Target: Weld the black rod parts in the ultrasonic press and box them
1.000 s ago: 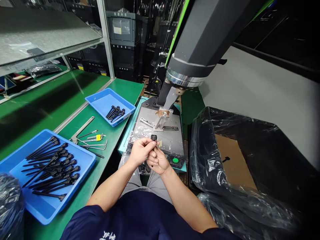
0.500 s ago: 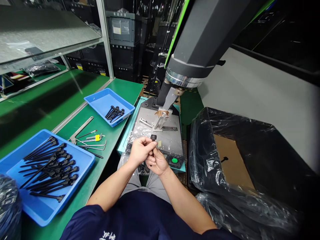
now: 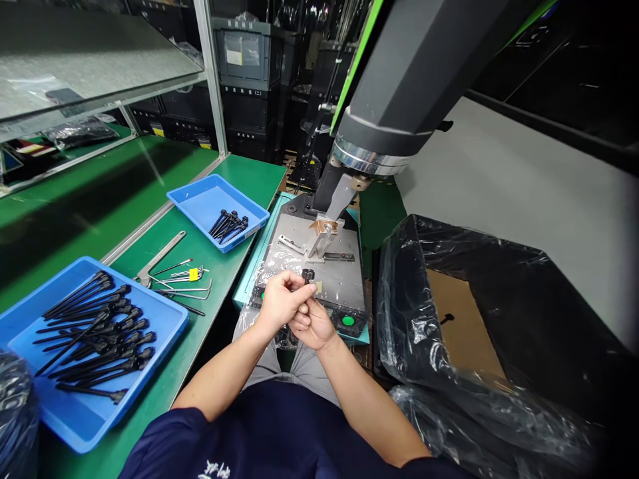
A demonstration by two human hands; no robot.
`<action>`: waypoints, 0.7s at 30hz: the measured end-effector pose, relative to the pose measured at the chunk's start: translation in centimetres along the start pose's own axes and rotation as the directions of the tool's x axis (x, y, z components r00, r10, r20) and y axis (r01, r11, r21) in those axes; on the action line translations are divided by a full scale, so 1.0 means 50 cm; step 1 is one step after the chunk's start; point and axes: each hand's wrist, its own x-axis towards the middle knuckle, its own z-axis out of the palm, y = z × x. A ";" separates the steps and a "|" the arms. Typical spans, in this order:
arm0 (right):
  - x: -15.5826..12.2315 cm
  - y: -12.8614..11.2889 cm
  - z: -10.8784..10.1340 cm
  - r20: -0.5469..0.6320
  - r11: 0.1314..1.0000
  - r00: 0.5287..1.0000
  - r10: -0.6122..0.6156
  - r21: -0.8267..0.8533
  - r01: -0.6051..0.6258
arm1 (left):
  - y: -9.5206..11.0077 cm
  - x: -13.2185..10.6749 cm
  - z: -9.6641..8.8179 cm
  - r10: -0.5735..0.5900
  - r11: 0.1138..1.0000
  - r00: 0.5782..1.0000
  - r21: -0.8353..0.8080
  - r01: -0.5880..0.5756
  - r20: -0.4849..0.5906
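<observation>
A black bolt-like part point(image 3: 308, 274) with a wide round head stands upright between my hands, head at the top. Its lower shaft is covered by fingers. My left hand point(image 3: 280, 303) is closed on it, thumb and fingers pinching below the head. From the right, my right hand point(image 3: 313, 322) also closes its fingers around the shaft. Just beyond both hands lies the machine's metal base plate point(image 3: 342, 286), carrying a small metal fixture point(image 3: 320, 246). Above this fixture hangs the slanted machine head point(image 3: 374, 153).
On the green bench point(image 3: 164, 332), a blue tray point(image 3: 172, 326) holds many similar black parts; a farther blue tray point(image 3: 194, 193) holds several. Hex keys point(image 3: 192, 283) and an adjustable wrench point(image 3: 162, 256) lie between them. A plastic-lined box point(image 3: 399, 299) stands at right. Green buttons point(image 3: 348, 320) are on the machine front.
Both hands stay nearly in place around the black bolt-like part. My fingers have shifted slightly on its shaft, and the view has moved very little.
</observation>
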 end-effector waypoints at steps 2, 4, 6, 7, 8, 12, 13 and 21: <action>0.000 -0.001 -0.001 0.025 1.000 1.000 0.001 0.010 -0.001 | -0.001 0.002 -0.001 0.045 0.999 0.999 0.028 -0.044 -0.014; 0.000 -0.001 -0.002 0.049 1.000 0.999 0.002 0.012 -0.002 | -0.001 0.003 -0.002 0.083 0.995 0.996 0.055 -0.081 -0.025; 0.000 -0.001 -0.005 0.055 1.000 0.998 0.001 0.007 -0.002 | -0.002 0.004 -0.003 0.103 0.992 0.994 0.080 -0.100 -0.027; 0.000 -0.001 -0.006 0.049 1.000 0.999 -0.001 0.004 0.001 | -0.003 0.005 -0.003 0.108 0.990 0.994 0.089 -0.105 -0.028; 0.001 0.000 -0.006 0.035 1.000 0.999 -0.002 0.000 0.003 | -0.004 0.006 -0.004 0.112 0.990 0.993 0.095 -0.109 -0.028; 0.005 0.002 -0.006 -0.068 1.000 0.998 0.013 -0.022 -0.014 | -0.009 0.010 -0.006 0.119 0.989 0.992 0.094 -0.115 -0.033; 0.006 0.002 -0.006 -0.086 1.000 0.996 0.019 -0.021 -0.021 | -0.010 0.011 -0.007 0.120 0.989 0.992 0.093 -0.116 -0.035; 0.017 0.005 -0.016 -0.004 0.996 0.998 0.069 0.048 -0.069 | -0.014 0.021 -0.016 0.102 0.995 0.995 0.011 -0.102 0.023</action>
